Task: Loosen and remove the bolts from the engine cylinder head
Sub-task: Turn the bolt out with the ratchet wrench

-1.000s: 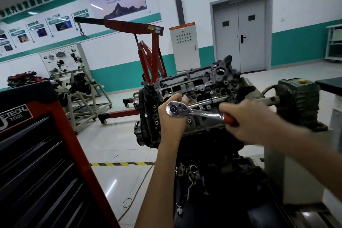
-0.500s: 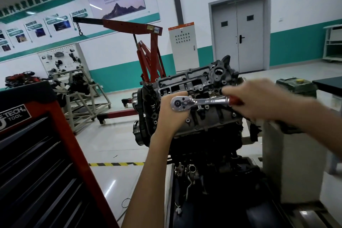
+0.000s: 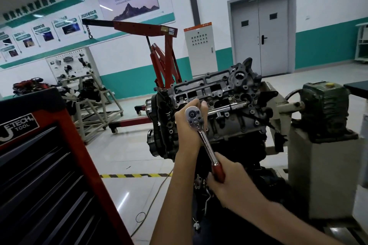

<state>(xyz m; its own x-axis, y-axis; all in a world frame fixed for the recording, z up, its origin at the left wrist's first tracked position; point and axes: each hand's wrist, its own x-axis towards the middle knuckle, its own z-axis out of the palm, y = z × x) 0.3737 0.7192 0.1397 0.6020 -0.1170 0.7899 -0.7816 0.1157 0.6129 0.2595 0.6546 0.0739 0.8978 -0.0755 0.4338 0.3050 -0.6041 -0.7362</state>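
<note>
Left hand (image 3: 187, 125) curls round the ratchet (image 3: 206, 144) head, steadying it on the cylinder head (image 3: 235, 89) straight ahead, while right hand (image 3: 229, 183) grips the red handle's end, the likeliest hold for levering a stiff, hidden bolt.

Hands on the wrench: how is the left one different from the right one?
The left hand is higher up, cupping the round silver head of the wrench against the engine. The right hand is lower and nearer, gripping the red handle end. Both are bare and hold the same wrench.
</note>
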